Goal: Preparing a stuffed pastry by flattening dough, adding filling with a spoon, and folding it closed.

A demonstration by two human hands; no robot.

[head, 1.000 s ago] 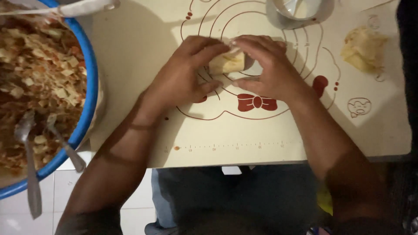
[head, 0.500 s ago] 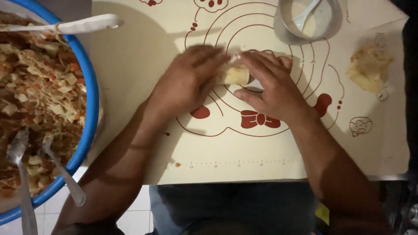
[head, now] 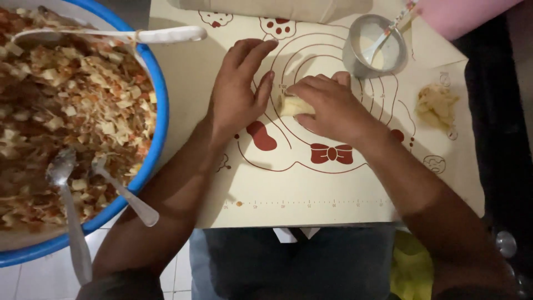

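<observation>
A small pale dough roll (head: 291,105) lies on a cream pastry mat (head: 311,183) printed with red circles and a bow. My right hand (head: 332,107) covers the roll from the right, fingers curled over it. My left hand (head: 240,91) rests flat on the mat just left of the roll, fingers spread and pointing away from me, holding nothing. A large blue-rimmed bowl (head: 157,111) of chopped mixed filling sits at the left.
Two metal spoons (head: 66,183) and a white spoon (head: 111,35) rest in the bowl. A small metal cup (head: 375,46) of white paste with a stick stands at the back. A crumpled dough piece (head: 436,104) lies at the right. White tiled floor lies below.
My left hand has come off the roll and now lies flat beside it. My right hand has stayed over the roll. The view has shifted so the mat sits lower.
</observation>
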